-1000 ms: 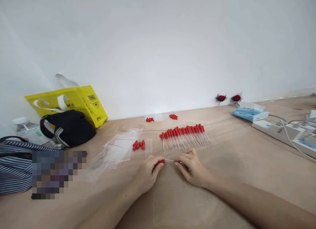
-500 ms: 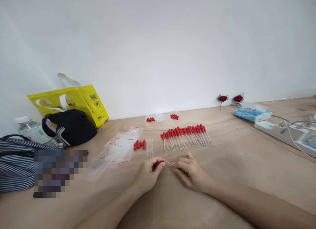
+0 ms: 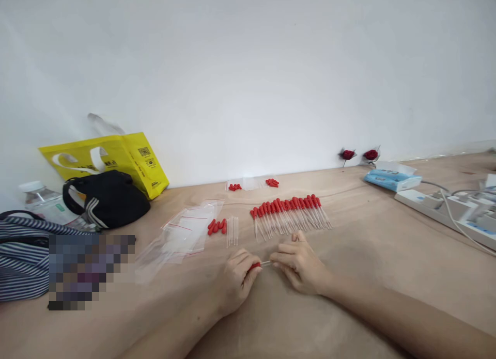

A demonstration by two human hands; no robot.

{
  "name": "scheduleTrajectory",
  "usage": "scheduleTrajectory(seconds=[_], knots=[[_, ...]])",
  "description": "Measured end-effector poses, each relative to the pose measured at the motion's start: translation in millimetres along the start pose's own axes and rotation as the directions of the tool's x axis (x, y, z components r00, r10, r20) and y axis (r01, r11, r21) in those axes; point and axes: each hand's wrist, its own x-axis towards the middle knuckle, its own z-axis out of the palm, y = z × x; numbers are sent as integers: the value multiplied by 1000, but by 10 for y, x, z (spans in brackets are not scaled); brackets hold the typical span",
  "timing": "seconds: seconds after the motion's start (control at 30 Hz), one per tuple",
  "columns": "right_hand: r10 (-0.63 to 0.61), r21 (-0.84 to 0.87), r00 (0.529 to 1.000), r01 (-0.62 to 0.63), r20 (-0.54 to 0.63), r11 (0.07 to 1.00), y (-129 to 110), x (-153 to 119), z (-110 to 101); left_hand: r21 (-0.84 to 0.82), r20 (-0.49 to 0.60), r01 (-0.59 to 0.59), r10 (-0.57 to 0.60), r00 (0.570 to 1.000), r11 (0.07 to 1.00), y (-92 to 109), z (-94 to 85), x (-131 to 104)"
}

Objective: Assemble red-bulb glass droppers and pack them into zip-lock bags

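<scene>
Near the front of the table, my left hand [image 3: 241,277] is closed round a red rubber bulb [image 3: 254,266]. My right hand [image 3: 296,263] pinches the clear glass tube [image 3: 265,263], whose left end meets the bulb; the fingers hide its other end. Beyond my hands lies a row of droppers [image 3: 287,214] with red bulbs and clear tubes, side by side. To its left are several loose glass tubes [image 3: 232,231] and a small heap of loose red bulbs [image 3: 217,227].
Clear zip bags [image 3: 189,230] lie left of the bulbs. More red bulbs [image 3: 272,183] rest on bags by the wall. A yellow bag [image 3: 147,168], black pouch [image 3: 116,199] and bottle [image 3: 41,201] stand left. On the right are a tissue pack [image 3: 391,179] and power strip [image 3: 422,204].
My left hand has turned over the red bulb, its fingers now covering more of it. The bulb and tube lie more level. The view has shifted slightly.
</scene>
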Motion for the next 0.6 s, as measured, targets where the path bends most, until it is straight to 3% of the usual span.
scheduleTrajectory(seconds=[0.23,0.37,0.6], knots=[[109,79,992,-114,67,990,-77,20,59,1,1,-43,43,999,999,20,-6,11],[151,102,978,-166,141,981,-81,53,47,-3,61,-34,34,998,999,-20,-29,39],[168,-1,966,-171,195,985,-147,127,-116,72,70,-53,48,996,996,-115,-101,94]])
